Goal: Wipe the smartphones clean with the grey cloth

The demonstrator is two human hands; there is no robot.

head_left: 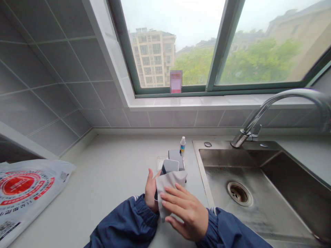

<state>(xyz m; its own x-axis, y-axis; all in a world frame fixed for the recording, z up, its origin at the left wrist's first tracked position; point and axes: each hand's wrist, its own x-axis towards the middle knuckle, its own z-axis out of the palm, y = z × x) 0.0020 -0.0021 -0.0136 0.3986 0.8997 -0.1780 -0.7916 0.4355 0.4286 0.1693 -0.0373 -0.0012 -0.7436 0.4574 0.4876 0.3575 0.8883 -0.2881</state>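
A smartphone [170,166] with a pale rim rests in my left hand [150,190], which is closed around its left side, thumb raised. Over its lower part lies a grey cloth [169,179] with a zigzag edge. My right hand [186,210] lies on the cloth with its fingers spread and flat, pressing it against the screen. Just behind the phone, a dark flat rectangular item [174,154] lies on the counter, partly covered. A clear phone case [160,162] shows at its left. Beyond stands a small white bottle [182,144] with a blue and yellow label.
The pale counter [113,179] runs up to a tiled wall. On the right is a steel sink [243,172] with a drain and a curved chrome faucet [269,106]. A white plastic bag [28,193] with red print lies at the left. A window is ahead.
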